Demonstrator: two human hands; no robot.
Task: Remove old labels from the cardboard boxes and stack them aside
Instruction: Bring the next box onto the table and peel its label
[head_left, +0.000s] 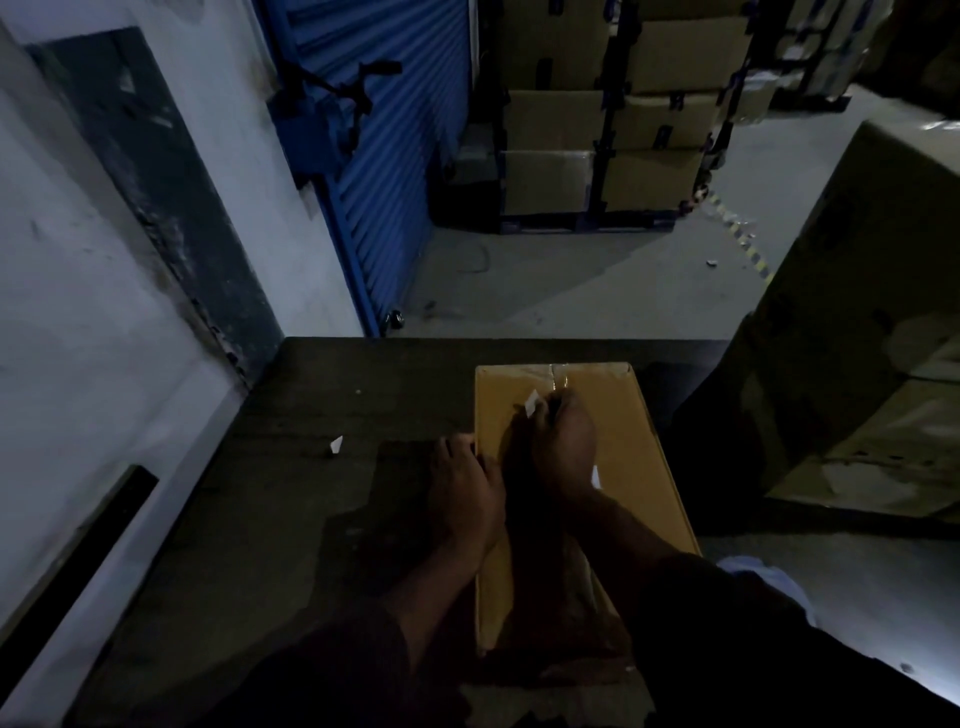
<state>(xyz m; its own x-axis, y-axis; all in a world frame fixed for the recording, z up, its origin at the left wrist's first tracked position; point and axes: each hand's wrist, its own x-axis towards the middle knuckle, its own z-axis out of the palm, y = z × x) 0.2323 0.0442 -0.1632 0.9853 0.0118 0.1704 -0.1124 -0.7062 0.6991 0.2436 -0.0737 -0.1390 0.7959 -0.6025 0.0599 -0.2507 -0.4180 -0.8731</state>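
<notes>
Cardboard box (623, 467), frame centre: my right hand (563, 447) is pinching white label scrap (532, 405), peeling; left hand (465, 483) is lying flat on the box's left edge. Next, I judge: pull scrap fully free.

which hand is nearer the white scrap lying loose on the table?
Left. The left hand rests at the cardboard box's left edge, just right of the paper scrap. The right hand is farther right, on the box top.

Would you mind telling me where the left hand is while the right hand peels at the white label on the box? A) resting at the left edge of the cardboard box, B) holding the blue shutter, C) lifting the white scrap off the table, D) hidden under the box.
A: the left hand rests at the left edge of the cardboard box, while the right hand pinches the white label further up.
</notes>
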